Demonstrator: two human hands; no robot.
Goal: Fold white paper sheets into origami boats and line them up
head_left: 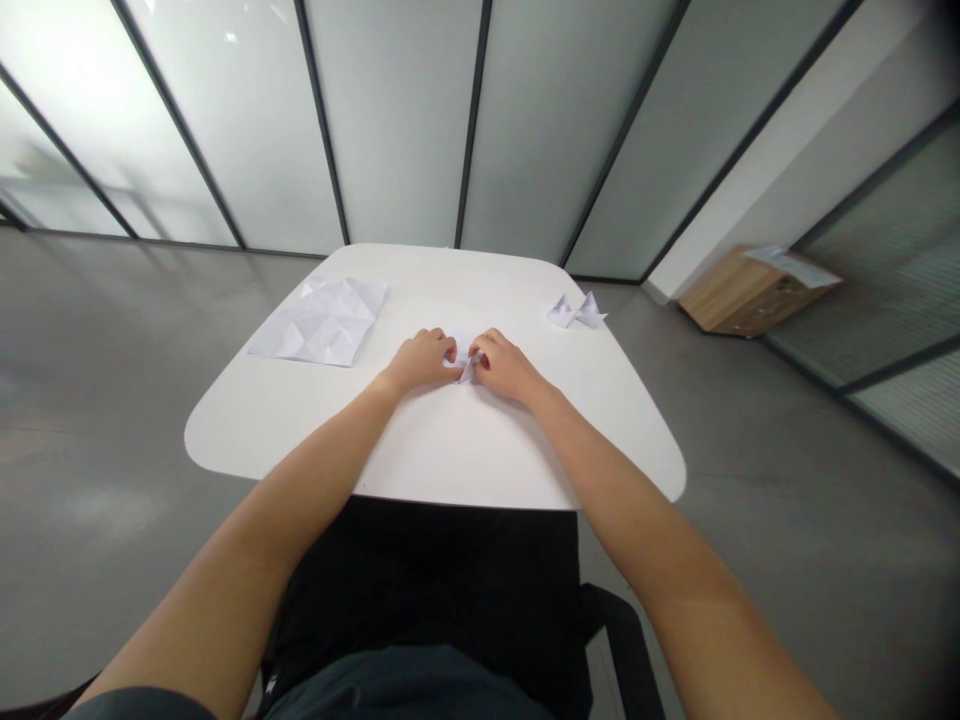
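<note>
Between my two hands, at the middle of the white table, is a small folded piece of white paper (466, 368), partly hidden by my fingers. My left hand (424, 359) is closed on its left side, thumb along the near edge. My right hand (504, 364) pinches a raised flap on the right side, fingers curled. Off to the left lies a larger creased sheet of paper (324, 322), opened out with fold lines across it. At the table's right edge sits a folded paper figure (577, 311) with two pointed ends.
The white table (457, 460) has rounded corners, and its near edge is close to my lap. Beyond it stands a frosted glass partition (397, 120) with dark frames. A wooden box (750, 292) with papers on top is on the floor at right. A black armrest (622, 640) shows below.
</note>
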